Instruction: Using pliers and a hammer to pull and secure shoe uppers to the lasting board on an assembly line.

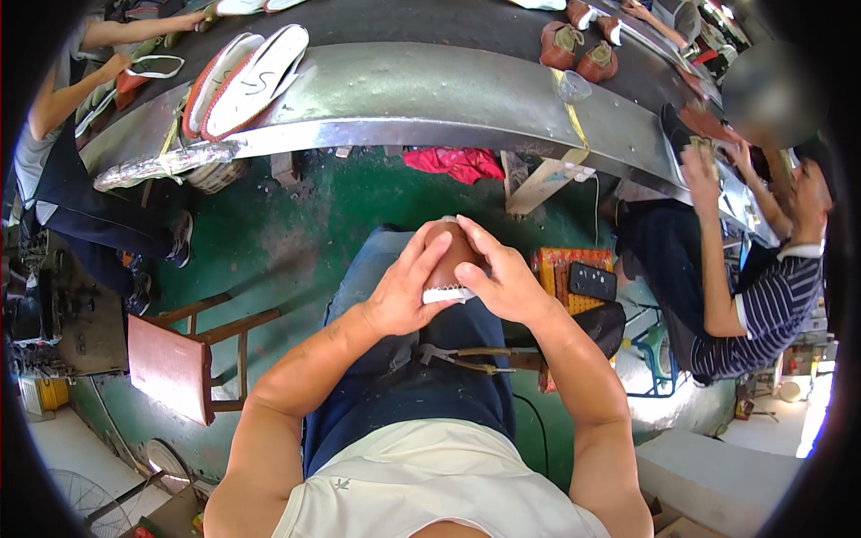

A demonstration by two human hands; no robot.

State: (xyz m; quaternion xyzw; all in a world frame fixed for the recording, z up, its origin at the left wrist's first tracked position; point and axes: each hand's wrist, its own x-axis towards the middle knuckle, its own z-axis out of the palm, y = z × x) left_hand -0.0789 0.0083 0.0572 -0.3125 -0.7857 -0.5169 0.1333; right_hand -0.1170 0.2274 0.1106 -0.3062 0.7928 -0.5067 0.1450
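Note:
Over my lap I hold a brown leather shoe piece (451,261) between both hands. It has a rounded brown surface and a white, stitched lower edge; much of it is covered by my fingers. My left hand (401,289) wraps its left side, with the thumb under the white edge. Against the right side and top presses my right hand (508,282), its thumb lying across the brown leather. Lasting pliers (466,356) with long handles rest across my lap below the hands, touched by neither.
A metal-edged bench (395,94) spans the far side, bearing red-and-white shoes (256,82) and brown shoes (574,52). A wooden stool (170,368) stands left. At right, a phone (593,282) lies on an orange-and-yellow seat (560,260), near a seated co-worker (762,314). Another person (81,197) works at left.

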